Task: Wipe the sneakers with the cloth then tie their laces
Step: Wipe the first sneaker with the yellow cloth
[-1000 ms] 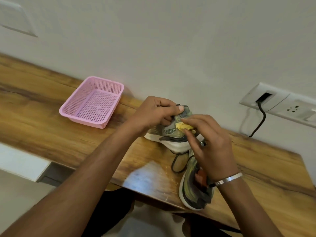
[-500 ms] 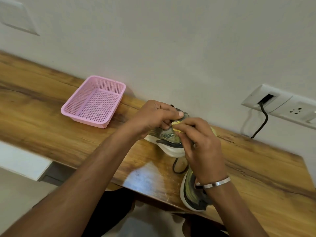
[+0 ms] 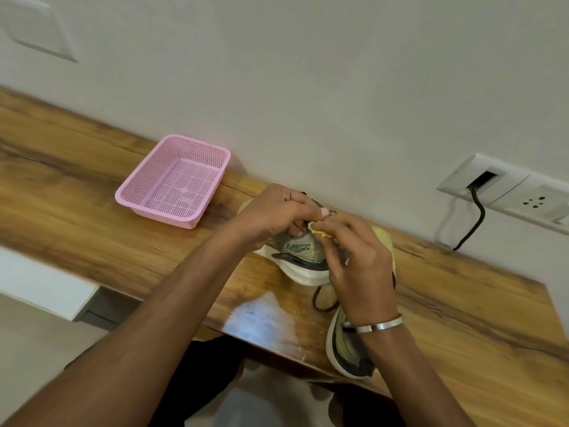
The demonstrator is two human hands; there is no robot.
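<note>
Here the far sneaker (image 3: pixel 300 252) sits under both hands, and a second sneaker (image 3: pixel 346 352) lies just below the right wrist; both look light but stiff-soled, best steadied by the collar. The left hand (image 3: pixel 272 215) curls round that collar, while the right hand (image 3: pixel 357 260) pinches a small yellow cloth (image 3: pixel 320 232) — soft, crumpling easily, so bunch it between fingertips.

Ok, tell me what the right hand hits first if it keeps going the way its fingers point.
Probably the left hand: the right hand points up-left, pinching a yellow cloth over the grey sneaker, its fingertips nearly at the left thumb.
</note>
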